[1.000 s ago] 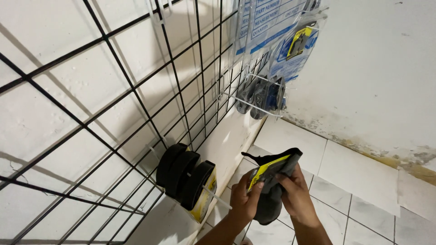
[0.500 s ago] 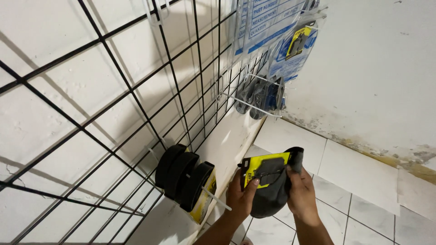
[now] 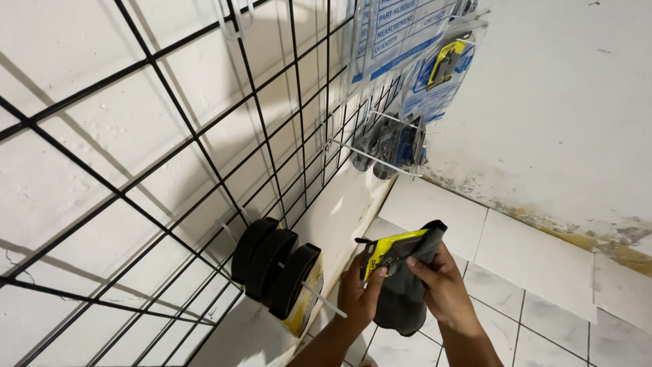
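The packaged black item with its yellow card could slip to the tiled floor, I judge, since only fingertips pinch it. My left hand grips the card's edge; my right hand curls around its side, below the wire grid.

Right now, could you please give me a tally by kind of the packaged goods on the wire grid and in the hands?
Black round packs on the lower hook: 3
Dark packs on the upper hook: at least 2, the count is unclear
Blue and yellow carded pack hanging at the top: 1
Yellow and grey pack held by the left hand and right hand: 1
Total: at least 7
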